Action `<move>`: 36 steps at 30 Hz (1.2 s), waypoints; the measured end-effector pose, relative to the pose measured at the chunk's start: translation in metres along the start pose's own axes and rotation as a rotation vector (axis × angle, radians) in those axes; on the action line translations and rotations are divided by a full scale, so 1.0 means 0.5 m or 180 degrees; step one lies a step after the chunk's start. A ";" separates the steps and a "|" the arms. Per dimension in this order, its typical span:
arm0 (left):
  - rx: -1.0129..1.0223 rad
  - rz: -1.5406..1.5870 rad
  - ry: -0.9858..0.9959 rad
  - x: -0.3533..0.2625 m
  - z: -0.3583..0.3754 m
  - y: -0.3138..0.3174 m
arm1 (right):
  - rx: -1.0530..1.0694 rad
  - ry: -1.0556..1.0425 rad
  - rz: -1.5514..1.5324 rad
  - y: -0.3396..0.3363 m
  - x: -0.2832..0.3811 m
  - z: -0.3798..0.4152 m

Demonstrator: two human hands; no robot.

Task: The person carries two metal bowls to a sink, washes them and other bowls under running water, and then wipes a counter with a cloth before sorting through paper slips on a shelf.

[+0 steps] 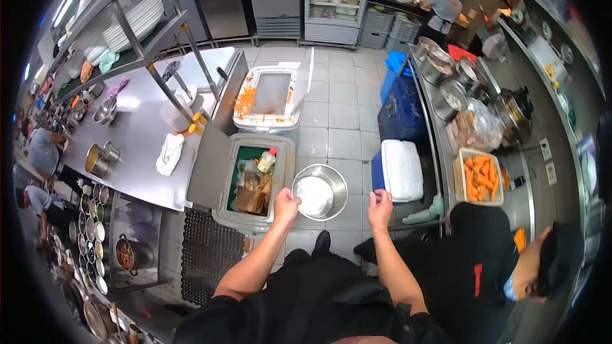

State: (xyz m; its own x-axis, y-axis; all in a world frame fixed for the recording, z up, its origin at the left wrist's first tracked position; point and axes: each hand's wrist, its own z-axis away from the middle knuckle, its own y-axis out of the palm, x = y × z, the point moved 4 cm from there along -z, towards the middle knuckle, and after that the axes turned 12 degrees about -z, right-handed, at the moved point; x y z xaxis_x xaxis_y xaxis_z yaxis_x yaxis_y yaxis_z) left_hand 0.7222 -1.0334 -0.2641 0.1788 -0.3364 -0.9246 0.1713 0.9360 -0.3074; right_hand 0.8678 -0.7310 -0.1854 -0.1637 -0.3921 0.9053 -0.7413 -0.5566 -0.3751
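A deep, round steel pot [320,192] is in front of me, its shiny inside bare. My left hand [286,207] is closed on the pot's left rim, thumb on top. To the right of the pot, apart from it, my right hand [380,209] is in the air with loosely bent fingers and nothing in it. Left of my left hand stands a grey bin [288,146] with its lid swung aside; a red-capped bottle [266,160] and brown cardboard [250,201] lie inside. A white-lidded box [402,171] is just beyond my right hand.
A white bin [244,121] with orange peelings is ahead on the left, near a steel table [137,153]. On the right counter is a tub of carrots [481,178]. A co-worker in black [475,267] stands close at my right. A black mat [207,255] lies left.
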 end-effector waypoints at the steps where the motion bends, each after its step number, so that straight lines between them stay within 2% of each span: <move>1: -0.0034 -0.0016 -0.0023 -0.026 -0.012 -0.004 | 0.0059 0.0479 0.0006 -0.001 -0.058 -0.037; 2: 0.0041 0.0145 -0.0173 -0.071 -0.016 -0.011 | 0.0159 0.0239 0.0441 0.005 -0.122 -0.080; 3: 0.0087 0.0343 -0.0298 -0.124 -0.030 -0.012 | 0.0206 0.0167 0.0416 0.010 -0.178 -0.125; 5: -0.0031 0.0585 -0.0392 -0.182 -0.076 -0.009 | 0.0957 0.1042 0.0437 0.052 -0.301 -0.200; 7: -0.0158 0.0868 -0.0184 -0.214 -0.115 -0.004 | 0.1317 0.1121 0.0315 0.104 -0.404 -0.277; 8: -0.0185 0.1005 -0.0287 -0.232 -0.143 0.003 | 0.1606 0.1183 0.0190 0.118 -0.437 -0.297; 9: -0.0238 0.1293 -0.0410 -0.264 -0.170 0.015 | 0.1682 0.1211 0.0239 0.126 -0.428 -0.329; 11: -0.0261 0.1531 -0.0486 -0.309 -0.246 0.040 | 0.1644 0.1704 -0.0559 0.163 -0.383 -0.410; 16: -0.0277 0.1161 -0.0271 -0.373 -0.502 0.130 | 0.1434 0.1944 -0.0435 0.195 -0.564 -0.599; 17: -0.0310 0.1098 -0.0212 -0.388 -0.560 0.153 | 0.1541 0.2109 -0.0147 0.177 -0.610 -0.624; 19: -0.0229 0.1052 -0.0201 -0.438 -0.664 0.198 | 0.2606 0.0913 0.2031 0.118 -0.771 -0.652; 20: -0.0212 0.0930 -0.0235 -0.469 -0.707 0.216 | 0.2200 0.1960 0.1939 0.067 -0.723 -0.644; 21: -0.0203 0.0802 -0.0268 -0.496 -0.751 0.231 | 0.2633 0.1764 0.1606 0.031 -0.679 -0.644; 22: -0.0182 0.0821 -0.0266 -0.519 -0.800 0.249 | 0.3568 -0.0833 0.2460 -0.009 -0.846 -0.592; 23: -0.0161 0.0819 -0.0255 -0.538 -0.846 0.269 | 0.3133 0.1115 0.1824 -0.054 -0.837 -0.624; 25: -0.0236 0.0927 -0.0196 -0.587 -0.938 0.295 | 0.2866 0.1817 0.1814 -0.039 -0.779 -0.699; 29: -0.0439 0.0790 -0.0022 -0.678 -1.123 0.305 | 0.2619 0.2002 0.1720 0.088 -0.674 -0.930; 31: -0.1327 0.0536 0.0667 -0.722 -1.217 0.285 | 0.2570 0.1935 0.1674 0.156 -0.648 -1.059; 32: -0.0677 0.1553 -0.0216 -0.721 -1.255 0.282 | 0.2573 0.1870 0.1658 0.192 -0.641 -1.128; 33: -0.0763 0.1558 -0.0204 -0.700 -1.311 0.270 | 0.2592 0.1802 0.1627 0.229 -0.631 -1.201; 35: -0.0812 0.2487 -0.0033 -0.622 -1.412 0.260 | 0.2670 0.1663 0.1591 0.300 -0.622 -1.343; 36: -0.0848 0.2771 -0.0138 -0.619 -1.425 0.253 | 0.2714 0.1572 0.1578 0.333 -0.621 -1.419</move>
State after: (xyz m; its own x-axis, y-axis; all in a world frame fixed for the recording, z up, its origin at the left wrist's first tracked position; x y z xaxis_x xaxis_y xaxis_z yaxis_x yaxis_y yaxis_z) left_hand -0.0019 -0.7370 -0.1771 0.1771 0.5018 -0.8467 -0.2699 0.8521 0.4485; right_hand 0.3333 -0.1821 -0.3873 -0.7017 -0.4815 0.5251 0.1397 -0.8157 -0.5613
